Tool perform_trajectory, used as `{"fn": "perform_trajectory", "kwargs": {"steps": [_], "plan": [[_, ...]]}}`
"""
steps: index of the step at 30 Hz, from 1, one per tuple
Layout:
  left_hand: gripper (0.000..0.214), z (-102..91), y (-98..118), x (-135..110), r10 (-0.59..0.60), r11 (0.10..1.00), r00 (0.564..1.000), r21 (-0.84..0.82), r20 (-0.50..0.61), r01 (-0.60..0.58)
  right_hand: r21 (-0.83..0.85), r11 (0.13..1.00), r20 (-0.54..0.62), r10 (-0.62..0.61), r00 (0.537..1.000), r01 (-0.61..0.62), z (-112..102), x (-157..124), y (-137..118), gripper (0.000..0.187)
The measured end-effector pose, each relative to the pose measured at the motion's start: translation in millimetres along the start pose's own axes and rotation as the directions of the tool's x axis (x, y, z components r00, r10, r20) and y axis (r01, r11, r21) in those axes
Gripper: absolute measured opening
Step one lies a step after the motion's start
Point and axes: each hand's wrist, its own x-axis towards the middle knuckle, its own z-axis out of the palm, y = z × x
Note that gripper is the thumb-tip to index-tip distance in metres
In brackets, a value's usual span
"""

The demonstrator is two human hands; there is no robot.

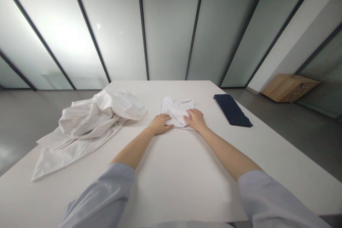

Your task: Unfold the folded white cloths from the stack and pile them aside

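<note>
A small folded white garment [176, 110] lies on the white table [181, 171], a little past its middle. My left hand [159, 124] rests on the garment's near left corner, its fingers curled down onto the cloth. My right hand [196, 118] lies flat on the near right corner with fingers stretched out. Both forearms reach forward from pale blue sleeves.
A heap of crumpled white clothing [88, 124] spreads over the table's left side to its edge. A folded dark blue cloth [232, 109] lies at the right edge. A wooden cabinet [290, 87] stands on the floor far right. Frosted glass panels [165, 25] rise behind the table.
</note>
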Motion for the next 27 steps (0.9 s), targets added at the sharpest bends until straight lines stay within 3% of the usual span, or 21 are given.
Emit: {"fn": "perform_trajectory", "kwargs": {"steps": [3, 5, 9, 13, 15, 17, 19, 21, 23, 24, 27], "plan": [[0.045, 0.2, 0, 1, -0.009, 1.000, 1.000, 0.013, 0.019, 0.009, -0.032, 0.993, 0.010, 0.116, 0.993, -0.115, -3, -2, 3, 0.032], [0.048, -0.3, 1, 1, -0.005, 1.000, 1.000, 0.024, 0.011, 0.004, -0.041, 0.994, 0.032, 0.105, 0.994, -0.104, -8, -2, 2, 0.023], [0.078, -1.3, 7, -2, -0.017, 1.000, 1.000, 0.025, -0.015, 0.017, 0.161, 0.982, 0.005, -0.101, 0.995, 0.098, -14, -2, -17, 0.021], [0.111, 0.0, 16, -3, 0.021, 0.999, 1.000, -0.030, -0.020, -0.021, 0.480, 0.849, -0.024, -0.238, 0.971, 0.220, -13, -6, -50, 0.027], [0.102, 2.3, 18, -2, 0.053, 0.998, 0.998, -0.044, -0.042, -0.055, 0.561, 0.791, 0.011, -0.303, 0.953, 0.245, -12, -10, -63, 0.028], [0.069, 5.6, 16, 1, 0.056, 0.996, 0.997, -0.068, -0.055, -0.060, 0.594, 0.756, -0.003, -0.339, 0.941, 0.275, -12, -13, -70, 0.027], [0.035, 9.1, 13, 5, 0.016, 0.990, 0.998, -0.138, -0.054, -0.023, 0.582, 0.752, -0.096, -0.316, 0.944, 0.311, -12, -15, -69, 0.024], [0.026, 12.2, 9, 11, -0.073, 0.956, 0.994, -0.289, -0.079, 0.047, 0.524, 0.788, -0.237, -0.228, 0.944, 0.322, -14, -14, -60, 0.023], [0.023, 14.6, 3, 17, -0.218, 0.835, 0.969, -0.536, -0.118, 0.123, 0.449, 0.850, -0.367, -0.104, 0.924, 0.274, -16, -11, -45, 0.021], [0.022, 15.4, -1, 20, -0.309, 0.722, 0.943, -0.677, -0.126, 0.146, 0.421, 0.878, -0.411, -0.037, 0.911, 0.226, -17, -9, -36, 0.021], [0.024, 16.7, -20, 28, -0.611, 0.287, 0.787, -0.951, -0.091, 0.113, 0.382, 0.923, -0.399, 0.118, 0.910, 0.048, -16, -3, -12, 0.021]]}}
